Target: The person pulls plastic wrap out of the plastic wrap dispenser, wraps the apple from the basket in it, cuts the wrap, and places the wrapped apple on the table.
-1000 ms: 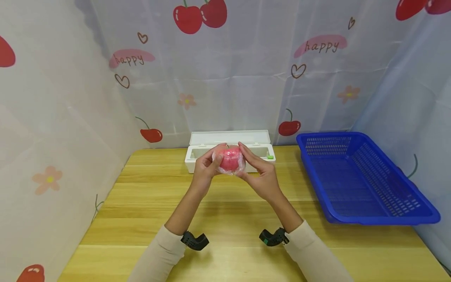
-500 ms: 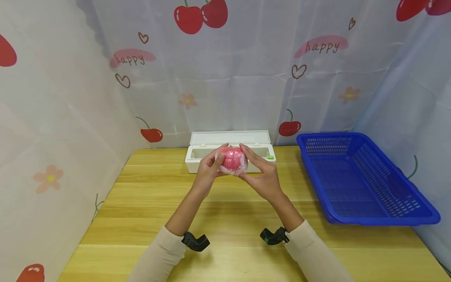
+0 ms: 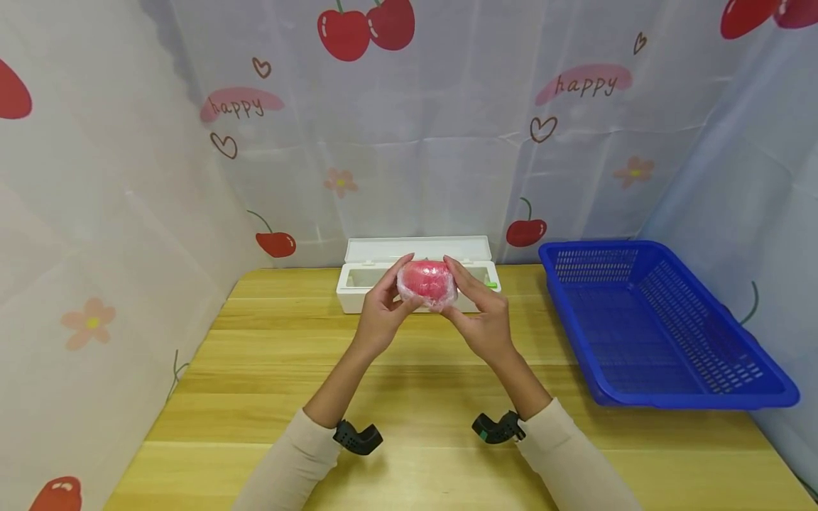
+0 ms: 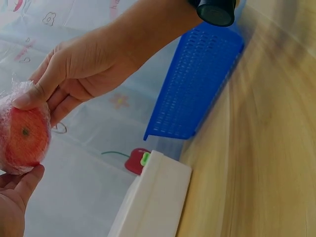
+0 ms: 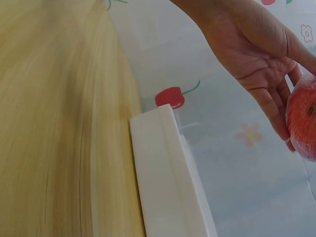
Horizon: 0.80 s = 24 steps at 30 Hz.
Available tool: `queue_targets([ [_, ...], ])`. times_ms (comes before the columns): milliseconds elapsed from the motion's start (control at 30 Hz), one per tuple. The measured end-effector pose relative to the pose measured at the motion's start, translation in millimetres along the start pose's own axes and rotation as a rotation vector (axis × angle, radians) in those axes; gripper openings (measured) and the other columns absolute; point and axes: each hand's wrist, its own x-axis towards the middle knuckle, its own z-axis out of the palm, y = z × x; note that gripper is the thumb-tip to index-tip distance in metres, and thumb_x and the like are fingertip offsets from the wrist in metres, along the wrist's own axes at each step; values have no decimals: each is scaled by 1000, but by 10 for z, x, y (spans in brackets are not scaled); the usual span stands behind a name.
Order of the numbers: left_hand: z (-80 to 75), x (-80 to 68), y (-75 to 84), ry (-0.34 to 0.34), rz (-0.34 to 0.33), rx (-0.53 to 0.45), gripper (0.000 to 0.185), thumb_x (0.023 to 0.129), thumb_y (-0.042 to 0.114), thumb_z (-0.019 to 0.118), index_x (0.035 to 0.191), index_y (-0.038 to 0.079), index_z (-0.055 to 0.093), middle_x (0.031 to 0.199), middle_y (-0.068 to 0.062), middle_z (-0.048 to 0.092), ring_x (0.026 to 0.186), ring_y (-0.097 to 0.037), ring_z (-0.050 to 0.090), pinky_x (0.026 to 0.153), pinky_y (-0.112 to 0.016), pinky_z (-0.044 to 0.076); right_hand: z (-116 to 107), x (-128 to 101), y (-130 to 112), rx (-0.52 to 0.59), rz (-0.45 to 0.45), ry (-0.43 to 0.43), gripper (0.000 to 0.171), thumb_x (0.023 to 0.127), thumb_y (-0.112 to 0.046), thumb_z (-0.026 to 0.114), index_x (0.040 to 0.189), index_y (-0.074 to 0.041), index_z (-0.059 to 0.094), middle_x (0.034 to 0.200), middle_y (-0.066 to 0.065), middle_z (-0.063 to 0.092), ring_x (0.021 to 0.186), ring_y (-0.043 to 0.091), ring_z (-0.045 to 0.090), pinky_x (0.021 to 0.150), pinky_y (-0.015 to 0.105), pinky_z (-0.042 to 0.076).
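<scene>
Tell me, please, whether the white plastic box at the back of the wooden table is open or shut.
Open: the white plastic box has its lid standing up behind, showing the hollow trough.

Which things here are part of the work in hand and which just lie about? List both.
In hand:
- wrapped apple, held between both hands
- left hand
- right hand
- open white film box, behind the apple

Lying about:
- blue basket, on the right
- wooden table
- cherry-print curtain

Light wood-plank table [image 3: 415, 397]. On it: white open-lidded dispenser box [image 3: 358, 287] at back centre against the cherry-print cloth, small green tab at its right end; blue perforated plastic basket [image 3: 652, 333] on right side, well apart from the box.
</scene>
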Motion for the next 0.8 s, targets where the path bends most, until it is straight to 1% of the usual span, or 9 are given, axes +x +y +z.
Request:
queue_targets([
  [167, 15, -7, 2, 19, -11, 45, 80, 87, 50, 73, 154, 16, 46, 147, -7, 54, 122, -28, 60, 92, -35, 57, 8, -1, -8, -33, -19, 21, 73, 69, 15, 85, 137, 1, 62, 139, 15, 61, 129, 32, 57, 105, 36, 49],
  [267, 8, -7, -12, 35, -13, 64, 78, 88, 49, 73, 153, 12, 46, 145, -8, 55, 119, -27, 61, 91, -33, 58, 14, 3, -13, -58, -26, 9, 73, 70, 13, 86, 138, 3, 60, 139, 16, 61, 129, 32, 58, 105, 34, 48],
  [333, 0, -4, -16, 48, -10, 64, 77, 89, 46, 72, 152, 8, 46, 143, -10, 56, 116, -26, 61, 90, -31, 58, 20, 12, -18, -86, -40, -8, 78, 69, 9, 88, 141, 3, 57, 140, 16, 59, 130, 32, 57, 106, 32, 47],
  [467, -1, -4, -2, 55, -20, 8, 73, 92, 41, 72, 151, 7, 47, 139, -15, 57, 114, -25, 61, 90, -33, 59, 35, 20, -29, -135, -69, -48, 94, 65, 4, 93, 148, 3, 48, 149, 17, 52, 136, 32, 51, 109, 32, 45],
  [533, 4, -8, 13, 48, -39, -6, 69, 94, 39, 71, 151, 8, 48, 139, -15, 56, 115, -25, 60, 90, -33, 59, 44, 20, -34, -157, -83, -57, 99, 64, 3, 94, 150, 3, 45, 152, 17, 49, 138, 32, 49, 110, 32, 44],
  [600, 17, -13, 37, 32, -62, 3, 65, 97, 35, 69, 152, 10, 46, 142, -15, 55, 118, -25, 59, 91, -32, 58, 49, 11, -33, -186, -103, -59, 99, 64, 3, 93, 150, 4, 45, 152, 17, 48, 138, 32, 48, 110, 33, 43],
  [700, 49, -28, 113, -6, -94, 60, 60, 102, 23, 63, 156, 9, 39, 146, -16, 51, 121, -26, 57, 93, -30, 57, 58, 0, -32, -209, -125, -56, 94, 66, 6, 91, 148, 5, 47, 151, 17, 49, 137, 32, 50, 110, 33, 44],
  [800, 95, -45, 244, -54, -100, 124, 59, 105, 14, 56, 158, 5, 30, 147, -19, 47, 124, -30, 55, 96, -32, 56, 62, -11, -30, -215, -148, -57, 86, 69, 4, 88, 146, 7, 48, 150, 18, 51, 136, 33, 50, 109, 34, 44],
])
